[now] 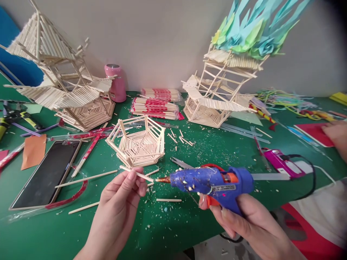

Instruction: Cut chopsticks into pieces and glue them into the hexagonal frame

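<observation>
My left hand (119, 202) pinches a short wooden stick (146, 177) between thumb and fingers. Wrapped round the handle of a blue glue gun (200, 180) is my right hand (244, 220), with a finger on the orange trigger. The gun's brown nozzle meets or nearly meets the right end of the stick. A clear glue stick (267, 176) sticks out of the gun's back. Just beyond my left hand stands a hexagonal stick frame (141, 142) with a woven-looking base and low railings. Scissors (180, 162) lie partly hidden behind the gun.
Two stick pavilions (89, 104) (217, 104) stand at the back, the right one topped with blue-green paper. Between them lie bundled sticks (155, 108) and a pink bottle (116, 83). A phone (47, 173) lies left, a magenta power strip (282, 162) right. Another person's hand (337, 135) touches red paper.
</observation>
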Motion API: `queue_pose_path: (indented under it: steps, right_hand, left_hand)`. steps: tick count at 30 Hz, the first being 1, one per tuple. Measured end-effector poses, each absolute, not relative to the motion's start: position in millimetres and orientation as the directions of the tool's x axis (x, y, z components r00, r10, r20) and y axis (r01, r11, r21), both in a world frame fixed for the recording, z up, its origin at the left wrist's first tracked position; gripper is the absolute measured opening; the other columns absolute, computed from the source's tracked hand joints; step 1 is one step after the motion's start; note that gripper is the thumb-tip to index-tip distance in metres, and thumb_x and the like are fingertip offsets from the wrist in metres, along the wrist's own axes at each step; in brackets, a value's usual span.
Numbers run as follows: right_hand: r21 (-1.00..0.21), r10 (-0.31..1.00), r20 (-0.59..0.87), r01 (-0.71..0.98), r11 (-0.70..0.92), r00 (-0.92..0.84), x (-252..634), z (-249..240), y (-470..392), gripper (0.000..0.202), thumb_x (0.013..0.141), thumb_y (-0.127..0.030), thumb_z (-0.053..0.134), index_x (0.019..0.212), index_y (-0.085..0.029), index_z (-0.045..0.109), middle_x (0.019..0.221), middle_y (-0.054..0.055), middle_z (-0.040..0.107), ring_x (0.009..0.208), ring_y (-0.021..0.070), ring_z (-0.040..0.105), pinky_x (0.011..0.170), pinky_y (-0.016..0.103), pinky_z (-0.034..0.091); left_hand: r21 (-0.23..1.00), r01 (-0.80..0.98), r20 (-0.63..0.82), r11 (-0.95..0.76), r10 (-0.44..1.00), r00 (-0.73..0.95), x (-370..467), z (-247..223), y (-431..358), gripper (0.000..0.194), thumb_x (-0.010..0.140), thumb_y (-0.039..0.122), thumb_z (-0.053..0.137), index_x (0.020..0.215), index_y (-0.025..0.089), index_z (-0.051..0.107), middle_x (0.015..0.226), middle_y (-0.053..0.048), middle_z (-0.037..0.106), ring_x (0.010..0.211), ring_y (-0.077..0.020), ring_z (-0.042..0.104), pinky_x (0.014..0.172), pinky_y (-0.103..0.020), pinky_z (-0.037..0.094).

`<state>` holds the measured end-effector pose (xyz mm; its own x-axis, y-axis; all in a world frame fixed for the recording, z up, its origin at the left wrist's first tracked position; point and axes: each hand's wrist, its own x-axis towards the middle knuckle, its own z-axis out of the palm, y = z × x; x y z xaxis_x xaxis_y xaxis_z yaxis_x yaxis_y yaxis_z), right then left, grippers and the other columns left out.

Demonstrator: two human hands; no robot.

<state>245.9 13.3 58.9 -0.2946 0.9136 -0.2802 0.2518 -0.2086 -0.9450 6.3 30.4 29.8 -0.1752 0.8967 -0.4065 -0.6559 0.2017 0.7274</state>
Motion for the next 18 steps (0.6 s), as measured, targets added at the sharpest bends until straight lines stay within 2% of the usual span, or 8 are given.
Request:
queue_pose_path:
  steps: [8, 18]
  right_hand:
    - [-0.945, 0.891, -0.303, 0.228, -0.235, -0.339, 239.7, 58.1, 16.1, 0.035, 0.088, -0.052, 0.048, 0.092, -0.02, 0.06, 0.059, -0.004, 0.042, 0.051, 0.0098, 0.037, 0.05, 0.025, 0.032]
    - [-0.935, 0.885, -0.341, 0.206, -0.287, -0.316, 237.5, 56.0, 14.4, 0.036, 0.086, -0.054, 0.051, 0.088, -0.02, 0.059, 0.061, -0.004, 0.041, 0.052, 0.0083, 0.035, 0.05, 0.024, 0.03]
  left_hand:
    - [0.632, -0.74, -0.488, 0.231, 0.86, -0.148, 7.6, 33.7, 32.0, 0.026, 0.058, 0.027, 0.083, 0.075, 0.01, 0.073, 0.055, 0.001, 0.054, 0.051, -0.0052, 0.049, 0.049, -0.013, 0.047]
    - [0.635, -0.735, -0.481, 0.238, 0.866, -0.135, 8.4, 34.0, 29.7, 0.024, 0.062, 0.027, 0.081, 0.076, 0.009, 0.072, 0.054, 0.0, 0.054, 0.051, -0.0052, 0.048, 0.049, -0.012, 0.046]
